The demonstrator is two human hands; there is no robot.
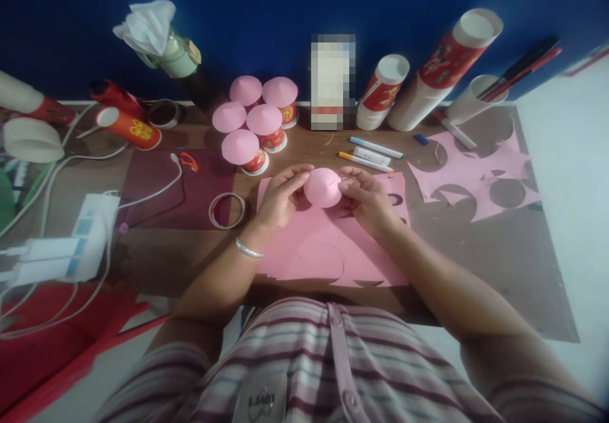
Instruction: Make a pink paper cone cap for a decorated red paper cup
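A pink paper circle [322, 188] is held between both my hands above a sheet of pink paper [328, 245] on the table. My left hand [280, 196], with a silver bangle on its wrist, pinches the circle's left edge. My right hand [367, 198] pinches its right edge, fingers closed on it. The circle looks slightly domed, like a shallow cone. Just beyond my hands stand several small red cups topped with pink paper cones [254, 128].
Markers [375, 148] lie behind my hands. Cut pink paper scraps [476, 175] lie at the right. A tape ring [227, 210] and red scissors [189, 160] sit to the left, with a white power strip [88, 236] and cables. Tall paper tubes [442, 68] lean on the blue wall.
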